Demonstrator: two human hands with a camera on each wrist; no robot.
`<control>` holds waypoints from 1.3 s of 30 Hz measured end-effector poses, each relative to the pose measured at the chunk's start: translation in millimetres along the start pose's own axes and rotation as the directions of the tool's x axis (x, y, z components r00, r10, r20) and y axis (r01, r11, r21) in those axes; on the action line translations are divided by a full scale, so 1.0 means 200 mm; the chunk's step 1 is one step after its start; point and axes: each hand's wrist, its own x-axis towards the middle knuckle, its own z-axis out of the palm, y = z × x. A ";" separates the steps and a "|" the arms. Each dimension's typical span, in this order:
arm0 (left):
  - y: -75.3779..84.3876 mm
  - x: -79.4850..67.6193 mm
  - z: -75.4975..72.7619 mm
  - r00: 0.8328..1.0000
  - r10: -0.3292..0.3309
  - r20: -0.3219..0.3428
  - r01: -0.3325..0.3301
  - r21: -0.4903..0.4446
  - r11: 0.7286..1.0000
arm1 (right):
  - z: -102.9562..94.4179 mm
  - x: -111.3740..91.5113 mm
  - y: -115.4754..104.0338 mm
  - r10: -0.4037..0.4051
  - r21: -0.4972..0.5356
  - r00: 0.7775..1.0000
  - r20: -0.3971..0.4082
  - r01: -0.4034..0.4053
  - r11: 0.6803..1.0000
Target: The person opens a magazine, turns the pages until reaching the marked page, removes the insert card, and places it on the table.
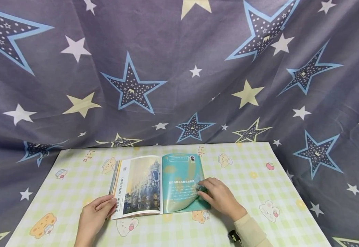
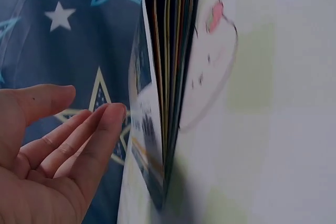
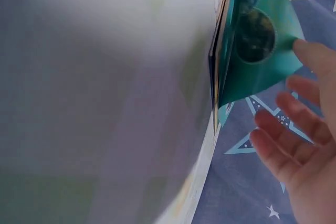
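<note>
One lifted page (image 1: pixel 182 193) of an open book (image 1: pixel 143 185) on the surface (image 1: pixel 244 185), apparently mid-turn: curled up at the near corner, not yet laid over. Right, a loosely spread right hand (image 1: pixel 220 197) with thumb touching that page; left, a left hand (image 1: pixel 93 214) with thumb apart from relaxed fingers.

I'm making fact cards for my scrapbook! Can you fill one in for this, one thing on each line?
Main thing: open book
Left page: painting of a tall building
Right page: teal, outer edge lifted
Left grip: beside the book's left edge; touching, can't tell
Right grip: thumb against the lifted page
Table cover: green checks, cartoons
Backdrop: greyish purple, stars
</note>
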 end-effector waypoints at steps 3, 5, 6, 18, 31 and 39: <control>0.04 -0.01 0.05 0.998 0.015 0.059 -0.014 -0.015 1.000 | 0.01 0.00 0.00 0.039 0.009 0.997 -0.061 -0.038 0.999; 0.08 -0.02 0.10 0.995 0.039 0.094 -0.037 -0.024 0.999 | 0.02 0.00 -0.01 0.069 0.044 0.995 -0.077 -0.066 0.997; 0.09 -0.02 0.12 0.992 0.055 0.115 -0.051 -0.035 0.998 | 0.02 0.01 -0.02 0.086 0.071 0.993 -0.080 -0.080 0.994; 0.23 -0.07 0.42 0.926 0.222 0.306 -0.146 -0.254 0.956 | 0.04 0.12 -0.20 0.063 0.445 0.990 0.127 -0.114 0.888; 0.23 -0.09 0.58 0.901 0.223 0.372 -0.133 -0.253 0.958 | 0.07 0.17 -0.28 -0.045 0.478 0.983 0.177 -0.046 0.877; 0.18 -0.06 0.43 0.952 0.159 0.261 -0.096 -0.238 0.966 | 0.04 0.13 -0.22 0.057 0.424 0.961 0.269 -0.172 0.889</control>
